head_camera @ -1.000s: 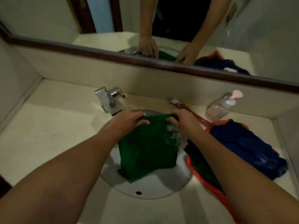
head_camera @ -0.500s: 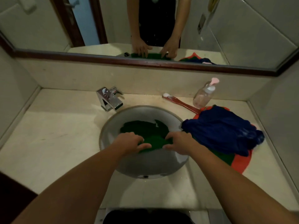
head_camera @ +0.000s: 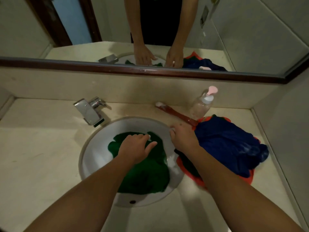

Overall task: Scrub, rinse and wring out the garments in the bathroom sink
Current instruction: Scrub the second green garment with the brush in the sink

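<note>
Lying in the sink (head_camera: 100, 144), the green garment (head_camera: 150, 174) sits under spread left fingers (head_camera: 140, 137); right fingers (head_camera: 174, 132) unclear.

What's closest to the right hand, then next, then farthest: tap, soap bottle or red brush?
1. Red brush, just behind the right hand.
2. Soap bottle, farther back on the right.
3. Tap, across the sink on the left.

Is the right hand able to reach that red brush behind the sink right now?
Probably yes: the right hand sits at the sink rim, and the red brush lies on open counter just beyond it, with nothing between them.
</note>
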